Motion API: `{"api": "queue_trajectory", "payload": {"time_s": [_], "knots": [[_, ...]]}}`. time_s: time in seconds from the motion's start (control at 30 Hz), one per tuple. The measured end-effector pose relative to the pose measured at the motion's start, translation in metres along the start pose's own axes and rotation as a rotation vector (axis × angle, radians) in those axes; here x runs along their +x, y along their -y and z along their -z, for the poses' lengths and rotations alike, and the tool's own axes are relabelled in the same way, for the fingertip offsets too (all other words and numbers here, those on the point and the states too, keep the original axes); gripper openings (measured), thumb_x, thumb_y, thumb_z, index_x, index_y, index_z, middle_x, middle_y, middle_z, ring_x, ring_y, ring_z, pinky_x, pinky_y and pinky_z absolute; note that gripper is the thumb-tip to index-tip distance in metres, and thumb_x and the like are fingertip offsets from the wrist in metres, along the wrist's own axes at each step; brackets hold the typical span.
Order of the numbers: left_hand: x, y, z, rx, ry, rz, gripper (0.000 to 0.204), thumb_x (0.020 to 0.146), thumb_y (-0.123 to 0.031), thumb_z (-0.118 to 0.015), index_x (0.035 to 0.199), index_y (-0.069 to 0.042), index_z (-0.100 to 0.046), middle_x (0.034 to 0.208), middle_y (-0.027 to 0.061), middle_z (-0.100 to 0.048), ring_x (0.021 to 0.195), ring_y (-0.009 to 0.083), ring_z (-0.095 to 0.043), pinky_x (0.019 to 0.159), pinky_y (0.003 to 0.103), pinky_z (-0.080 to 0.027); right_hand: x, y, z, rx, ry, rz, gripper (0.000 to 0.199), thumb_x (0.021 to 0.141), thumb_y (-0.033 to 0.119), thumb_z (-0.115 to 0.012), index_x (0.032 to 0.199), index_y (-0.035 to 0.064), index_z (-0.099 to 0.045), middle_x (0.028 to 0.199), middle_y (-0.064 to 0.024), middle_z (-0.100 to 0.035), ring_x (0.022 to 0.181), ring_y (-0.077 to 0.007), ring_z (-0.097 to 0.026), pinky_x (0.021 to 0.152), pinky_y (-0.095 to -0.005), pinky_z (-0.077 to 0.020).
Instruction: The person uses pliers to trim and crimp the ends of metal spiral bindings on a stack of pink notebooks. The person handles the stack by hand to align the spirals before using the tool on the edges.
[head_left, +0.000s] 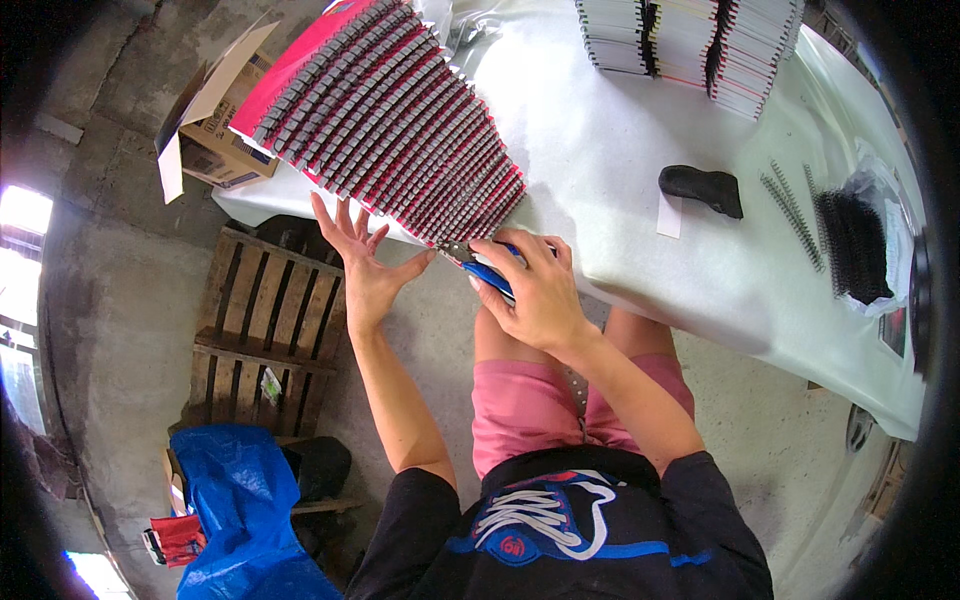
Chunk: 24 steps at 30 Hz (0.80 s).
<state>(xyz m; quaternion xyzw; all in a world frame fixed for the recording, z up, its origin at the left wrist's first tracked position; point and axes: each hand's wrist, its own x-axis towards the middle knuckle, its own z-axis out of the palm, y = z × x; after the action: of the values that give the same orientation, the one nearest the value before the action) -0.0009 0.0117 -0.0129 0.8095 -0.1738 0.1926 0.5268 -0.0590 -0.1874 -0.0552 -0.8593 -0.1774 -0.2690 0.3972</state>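
A seated person in pink shorts and a dark printed top leans over a bench draped in white cloth [640, 150]. The right hand [535, 290] is clenched around blue-handled metal pliers [487, 268], whose tip meets the near end of a fanned row of red-covered, wire-bound notebooks [390, 120] lying on the bench's left part. The left hand [362, 262] is released, fingers spread, hovering just beside the row's near edge and grasping nothing. The step in hand looks like crimping a wire binding's end; the next move likely calls for steadying the nearest notebook. Farther off lie a black block-shaped tool [702, 187], loose black wire spines [845, 240] and stacked finished notebooks [690, 40]
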Motion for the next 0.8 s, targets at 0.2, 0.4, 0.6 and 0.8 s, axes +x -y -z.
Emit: {"api": "queue_trajectory", "payload": {"time_s": [0.2,0.4,0.6,0.8], "knots": [[-0.001,-0.002,-0.001,0.01,-0.004,0.008,0.139,0.049,-0.003,-0.086,0.143,-0.021,0.015,0.147,0.0223,-0.008,0.131,0.0383,-0.029,0.097,0.048,-0.038,0.001,-0.002,-0.004,-0.046,-0.009,0.032,0.039,0.079,0.026,-0.064,0.116,0.0151,-0.056,0.107,-0.0076,-0.054,0.097,-0.0245,-0.054,0.086,-0.0421,-0.0349],[-0.001,0.0,-0.002,0.026,-0.01,0.037,0.14,0.048,-0.003,-0.086,0.143,-0.02,0.016,0.147,0.0237,-0.007,0.131,0.0395,-0.027,0.098,0.048,-0.038,0.008,-0.009,-0.005,0.433,0.181,-0.201,0.031,0.084,0.026,-0.061,0.11,0.0088,-0.059,0.091,-0.0072,-0.06,0.074,-0.0197,-0.061,0.064,-0.0344,-0.0478],[-0.001,-0.001,0.001,0.009,0.019,0.031,0.141,0.047,-0.003,-0.086,0.143,-0.02,0.017,0.147,0.0253,-0.004,0.133,0.0403,-0.024,0.099,0.049,-0.037,0.023,-0.01,0.013,0.847,0.456,-0.563,0.032,0.087,0.027,-0.06,0.108,0.0017,-0.058,0.087,-0.0077,-0.062,0.074,-0.017,-0.064,0.058,-0.0287,-0.0481],[-0.001,0.001,0.0,0.014,0.027,0.013,0.14,0.049,-0.001,-0.085,0.143,-0.02,0.017,0.148,0.0258,-0.004,0.134,0.0407,-0.022,0.098,0.049,-0.037,-0.002,-0.001,0.005,0.12,0.024,-0.011,0.036,0.079,0.024,-0.065,0.113,0.0107,-0.058,0.103,-0.0111,-0.056,0.095,-0.0295,-0.054,0.085,-0.0414,-0.0383]]}}
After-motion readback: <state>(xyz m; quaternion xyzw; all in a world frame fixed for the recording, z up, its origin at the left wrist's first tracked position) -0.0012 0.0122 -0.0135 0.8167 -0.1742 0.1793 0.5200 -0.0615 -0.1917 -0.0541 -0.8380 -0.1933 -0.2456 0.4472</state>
